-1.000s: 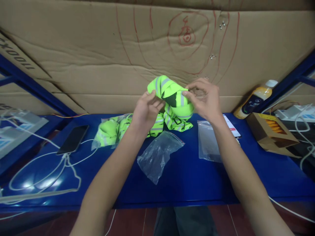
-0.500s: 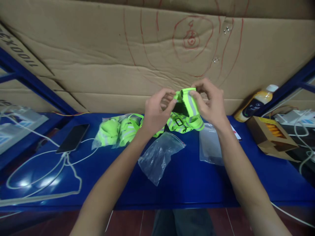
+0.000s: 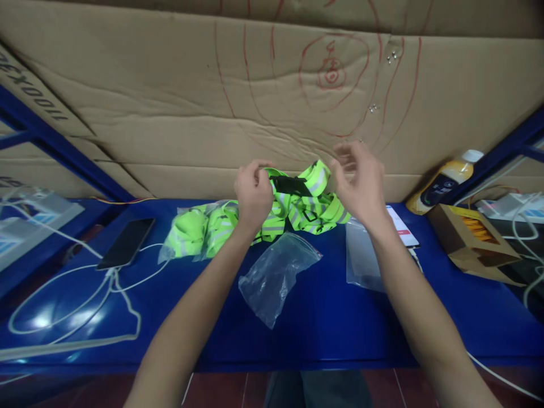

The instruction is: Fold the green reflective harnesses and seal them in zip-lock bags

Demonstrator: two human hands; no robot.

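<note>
My left hand (image 3: 253,192) is closed on a neon-green reflective strap (image 3: 312,181) with grey bands and a black patch, held just above the blue shelf (image 3: 323,317). To the strap's right is my right hand (image 3: 360,184), fingers curled at its end, slightly blurred. More green straps (image 3: 312,215) lie in a heap under my hands. A clear plastic bag (image 3: 274,275) lies crumpled in front of them, nearer me.
Bagged green straps (image 3: 195,229) lie to the left. A phone (image 3: 126,242) with white cables (image 3: 85,300) is far left. Another clear bag (image 3: 361,258) and a card (image 3: 402,226) lie right; a yellow bottle (image 3: 442,178) and open carton (image 3: 471,241) beyond. Cardboard (image 3: 170,102) walls the back.
The strap has been unrolled and lowered from a raised bundle toward the heap. My hands have moved apart, the left pulling its end leftward.
</note>
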